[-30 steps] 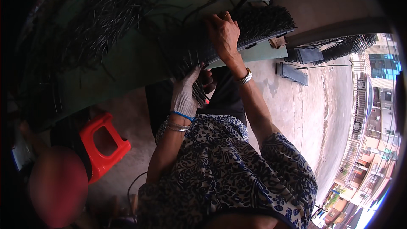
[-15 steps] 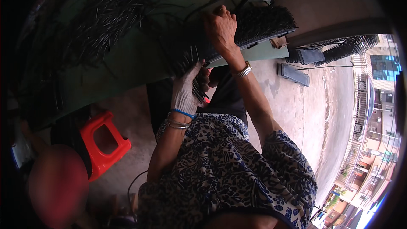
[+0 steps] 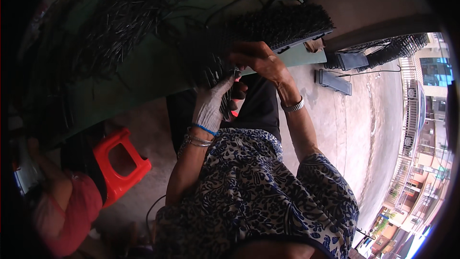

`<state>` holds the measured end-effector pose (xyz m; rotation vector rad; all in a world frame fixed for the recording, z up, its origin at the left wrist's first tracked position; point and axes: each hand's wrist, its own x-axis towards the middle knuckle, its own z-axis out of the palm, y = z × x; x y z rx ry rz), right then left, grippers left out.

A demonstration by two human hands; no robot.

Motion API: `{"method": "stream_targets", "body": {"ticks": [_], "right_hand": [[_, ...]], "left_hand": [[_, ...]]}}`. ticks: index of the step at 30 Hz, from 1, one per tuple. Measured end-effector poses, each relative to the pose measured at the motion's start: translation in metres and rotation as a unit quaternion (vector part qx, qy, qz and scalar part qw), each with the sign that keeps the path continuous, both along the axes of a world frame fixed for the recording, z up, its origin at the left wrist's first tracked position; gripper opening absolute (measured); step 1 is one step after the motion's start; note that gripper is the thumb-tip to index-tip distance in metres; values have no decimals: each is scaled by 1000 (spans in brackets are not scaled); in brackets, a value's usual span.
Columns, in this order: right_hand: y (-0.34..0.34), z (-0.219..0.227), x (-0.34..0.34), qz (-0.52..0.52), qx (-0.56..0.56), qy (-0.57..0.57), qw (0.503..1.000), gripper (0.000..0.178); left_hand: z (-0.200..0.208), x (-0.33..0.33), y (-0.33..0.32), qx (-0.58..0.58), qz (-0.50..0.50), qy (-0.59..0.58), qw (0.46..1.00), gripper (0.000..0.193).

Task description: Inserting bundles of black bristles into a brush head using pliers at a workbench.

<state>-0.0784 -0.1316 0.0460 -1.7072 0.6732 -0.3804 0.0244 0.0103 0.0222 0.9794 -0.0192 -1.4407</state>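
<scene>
My left hand [image 3: 211, 100], in a white knit glove with dark fingertips, is closed around a bundle of thin black strips [image 3: 225, 108]. The strips stick out past its thumb at the edge of the green table [image 3: 143, 97]. Bare and wearing a metal watch, my right hand [image 3: 266, 62] has its fingers bent in beside the left thumb, at the upper end of the bundle. Its fingertips are in shadow, and what they pinch is hidden. Just beyond it lies a long black piece with dense bristles [image 3: 292, 21], on the table's right part.
A large heap of loose black strips [image 3: 120, 29] covers the table's left part. A red plastic stool [image 3: 112, 163] stands below at left, near a person in a red top [image 3: 84, 206]. Grey box-shaped pieces [image 3: 334, 82] lie on the concrete floor at right.
My right hand has come back from over the bristled piece, down to the bundle by my left thumb. My left hand keeps its hold in about the same place.
</scene>
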Motion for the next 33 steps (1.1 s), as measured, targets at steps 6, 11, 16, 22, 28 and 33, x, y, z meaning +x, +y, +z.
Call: {"method": "stream_targets", "body": {"ticks": [6, 11, 16, 22, 28, 33], "right_hand": [[-13, -5, -3, 82, 63, 11, 995, 20], [-17, 2, -9, 63, 30, -51, 996, 18], [-24, 12, -10, -4, -83, -52, 995, 17], [-34, -12, 11, -233, -208, -70, 947, 12], [-48, -35, 29, -247, -425, -37, 870, 9], [-47, -31, 28, -247, -446, -11, 860, 10]], "left_hand": [[4, 0, 2, 8, -40, -10, 999, 21], [-2, 3, 3, 34, -32, -86, 995, 19], [-1, 4, 2, 49, -19, -65, 997, 20], [-24, 1, -3, 5, -15, 56, 998, 20], [-47, -10, -10, -5, 22, 242, 970, 17], [-53, -10, -8, -33, 30, 282, 958, 15]]}}
